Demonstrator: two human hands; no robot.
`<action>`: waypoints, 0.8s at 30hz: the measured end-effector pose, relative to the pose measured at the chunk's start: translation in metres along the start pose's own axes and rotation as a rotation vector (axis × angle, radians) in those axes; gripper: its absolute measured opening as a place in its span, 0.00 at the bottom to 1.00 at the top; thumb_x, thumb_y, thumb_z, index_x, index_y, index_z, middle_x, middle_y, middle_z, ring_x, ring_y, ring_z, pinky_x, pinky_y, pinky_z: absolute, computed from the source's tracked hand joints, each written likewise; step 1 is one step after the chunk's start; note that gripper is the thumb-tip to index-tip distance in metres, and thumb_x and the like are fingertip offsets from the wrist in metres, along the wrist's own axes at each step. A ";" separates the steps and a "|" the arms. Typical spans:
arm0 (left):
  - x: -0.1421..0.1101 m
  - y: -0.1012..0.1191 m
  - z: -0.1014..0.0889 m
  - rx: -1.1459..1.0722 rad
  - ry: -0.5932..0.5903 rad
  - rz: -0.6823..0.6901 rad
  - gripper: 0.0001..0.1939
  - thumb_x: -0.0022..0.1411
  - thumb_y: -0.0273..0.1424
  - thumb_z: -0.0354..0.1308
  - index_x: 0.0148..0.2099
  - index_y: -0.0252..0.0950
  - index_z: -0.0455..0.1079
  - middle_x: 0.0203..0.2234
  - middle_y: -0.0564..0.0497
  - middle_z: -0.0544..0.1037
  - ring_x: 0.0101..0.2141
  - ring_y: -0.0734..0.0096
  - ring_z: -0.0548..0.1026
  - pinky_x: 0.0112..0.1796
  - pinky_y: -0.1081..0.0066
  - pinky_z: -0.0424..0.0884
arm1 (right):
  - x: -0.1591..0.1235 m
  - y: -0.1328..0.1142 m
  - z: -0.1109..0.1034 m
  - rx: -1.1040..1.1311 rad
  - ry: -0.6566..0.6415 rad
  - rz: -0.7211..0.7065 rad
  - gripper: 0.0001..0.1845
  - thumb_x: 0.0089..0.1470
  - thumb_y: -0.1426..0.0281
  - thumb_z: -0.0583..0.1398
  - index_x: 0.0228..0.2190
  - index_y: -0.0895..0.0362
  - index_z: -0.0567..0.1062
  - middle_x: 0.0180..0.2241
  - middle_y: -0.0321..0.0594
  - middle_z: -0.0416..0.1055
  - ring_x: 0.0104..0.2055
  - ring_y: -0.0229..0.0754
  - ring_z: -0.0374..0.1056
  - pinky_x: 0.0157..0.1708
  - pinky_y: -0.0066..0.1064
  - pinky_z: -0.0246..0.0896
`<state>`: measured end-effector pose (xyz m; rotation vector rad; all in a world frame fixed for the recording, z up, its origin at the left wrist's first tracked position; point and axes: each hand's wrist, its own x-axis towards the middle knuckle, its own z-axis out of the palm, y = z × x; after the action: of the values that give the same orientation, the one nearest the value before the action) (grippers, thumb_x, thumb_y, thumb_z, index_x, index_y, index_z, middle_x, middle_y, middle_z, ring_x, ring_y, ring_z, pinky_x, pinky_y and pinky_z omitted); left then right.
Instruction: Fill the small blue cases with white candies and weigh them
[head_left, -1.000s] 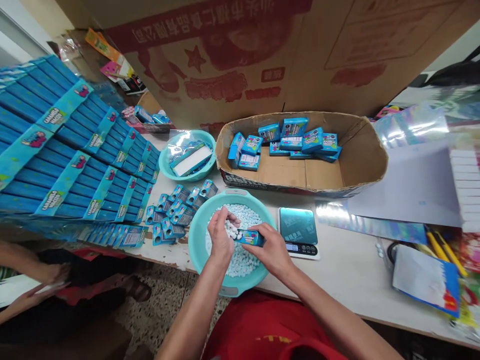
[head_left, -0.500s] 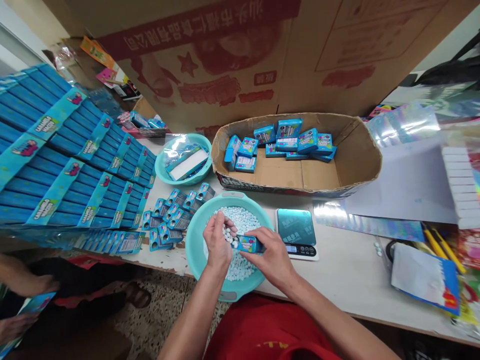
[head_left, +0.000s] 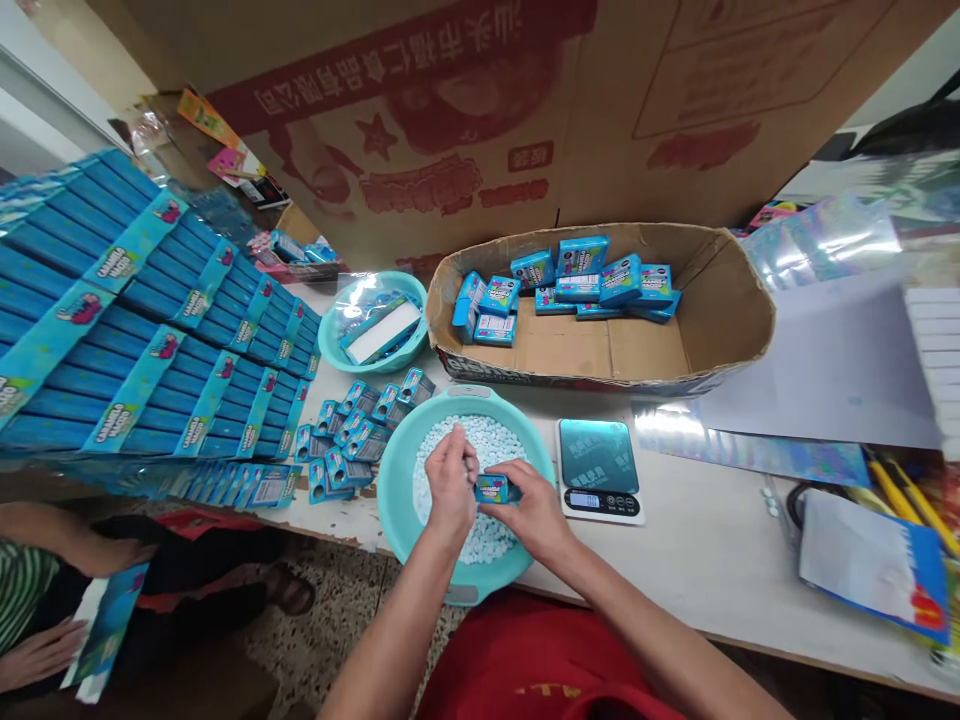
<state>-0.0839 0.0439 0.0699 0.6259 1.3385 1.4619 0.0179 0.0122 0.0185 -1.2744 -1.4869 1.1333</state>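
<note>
My right hand (head_left: 529,505) grips a small blue candy box (head_left: 493,488) between thumb and fingers, above a turquoise basin (head_left: 397,490). Small white candies (head_left: 487,545) fill much of that basin. Beside the box's left end, my left hand (head_left: 452,480) is closed with its fingers curled, and whatever they hold is hidden. Several small blue boxes (head_left: 367,440), some with a round hole showing in the end, lie in a group left of the basin. To its right sits a kitchen scale (head_left: 598,470).
An open cardboard tray (head_left: 709,340) with several blue boxes stands behind the basin. A smaller turquoise bowl (head_left: 328,340) holds packaging. Stacked blue display cartons (head_left: 150,340) rise at left, near another person's hands (head_left: 41,655) holding blue card. A large carton (head_left: 450,130) stands behind.
My left hand, which had white candies showing at the box's end, has turned and curled closed, hiding them. The right hand still holds the box. The view has shifted slightly.
</note>
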 end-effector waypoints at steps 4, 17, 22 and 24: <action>0.015 0.008 -0.014 -0.076 0.014 -0.019 0.22 0.51 0.46 0.61 0.22 0.35 0.59 0.14 0.58 0.57 0.14 0.83 0.53 0.15 0.79 0.46 | -0.008 0.004 -0.015 0.116 0.039 0.039 0.17 0.39 0.69 0.68 0.35 0.55 0.75 0.36 0.39 0.71 0.41 0.45 0.68 0.42 0.37 0.63; 0.031 -0.041 -0.030 0.911 -0.229 0.488 0.09 0.56 0.35 0.56 0.38 0.43 0.74 0.42 0.45 0.74 0.47 0.55 0.69 0.51 0.57 0.60 | 0.001 0.078 -0.108 -0.057 0.486 0.077 0.19 0.43 0.59 0.64 0.36 0.57 0.73 0.38 0.44 0.70 0.41 0.47 0.67 0.45 0.43 0.64; 0.095 0.004 0.051 0.867 -0.301 0.644 0.10 0.55 0.35 0.58 0.40 0.41 0.73 0.39 0.44 0.74 0.45 0.56 0.70 0.50 0.61 0.61 | -0.009 0.088 -0.115 -0.092 0.474 0.122 0.30 0.42 0.58 0.65 0.47 0.55 0.69 0.49 0.46 0.66 0.52 0.51 0.63 0.51 0.48 0.60; 0.139 0.010 0.089 1.140 -0.395 0.503 0.12 0.53 0.34 0.59 0.42 0.39 0.71 0.42 0.41 0.74 0.48 0.50 0.69 0.51 0.57 0.58 | -0.024 0.085 -0.124 -0.077 0.499 0.143 0.34 0.44 0.58 0.64 0.52 0.54 0.65 0.53 0.47 0.62 0.54 0.51 0.60 0.52 0.48 0.59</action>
<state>-0.0585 0.2074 0.0670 1.9748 1.6783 0.7115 0.1594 0.0075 -0.0369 -1.5972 -1.0867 0.7713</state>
